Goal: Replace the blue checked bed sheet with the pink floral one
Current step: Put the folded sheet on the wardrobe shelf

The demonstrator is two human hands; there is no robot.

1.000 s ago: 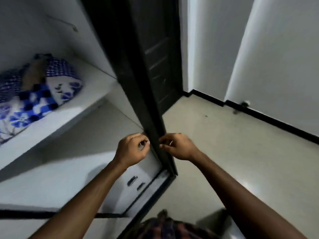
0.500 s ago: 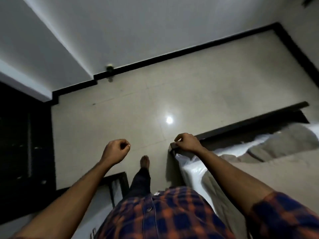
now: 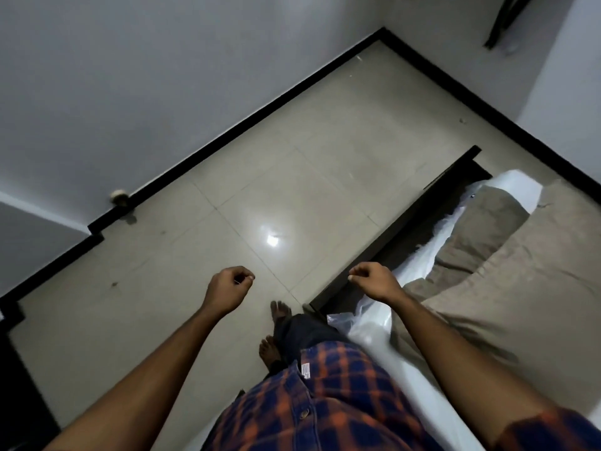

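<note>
Left hand (image 3: 229,284) and right hand (image 3: 374,281) raised, fingers of both clenched on nothing, right hand above dark bed frame (image 3: 406,222), tan mattress (image 3: 520,304) in clear plastic (image 3: 367,323) at right, bare feet (image 3: 279,310) on tiled floor (image 3: 292,157)

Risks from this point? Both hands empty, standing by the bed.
1. Bare foot is right by the dark bed frame corner: a stub seems possible when stepping.
2. Loose plastic wrap on the mattress edge may snag or slip while tucking.
3. No pink sheet in view.
</note>
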